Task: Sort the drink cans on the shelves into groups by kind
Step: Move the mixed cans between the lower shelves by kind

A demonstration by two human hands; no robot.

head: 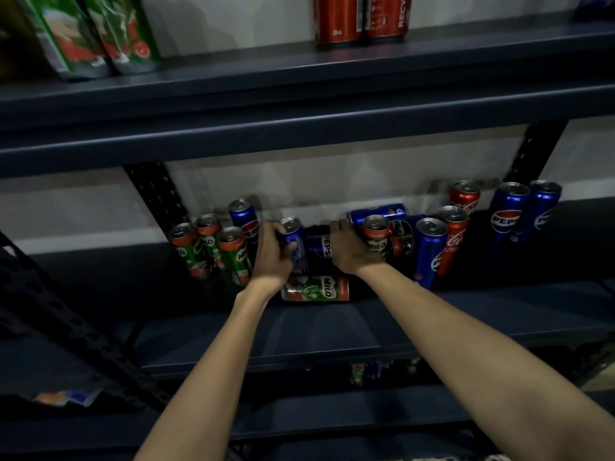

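On the middle shelf (332,331) the left hand (274,257) gripped an upright Pepsi can (294,242), while the right hand (351,249) wrapped round a standing Milo can (376,232). Best lift each straight up, clear of the toppled cans, carrying Pepsi rightward and Milo leftward to join their kinds.

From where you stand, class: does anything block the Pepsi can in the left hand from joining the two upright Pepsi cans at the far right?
Yes. The left hand grips an upright Pepsi can. Between it and the Pepsi pair lie the right hand, fallen Pepsi cans, and standing Milo and Coca-Cola cans.
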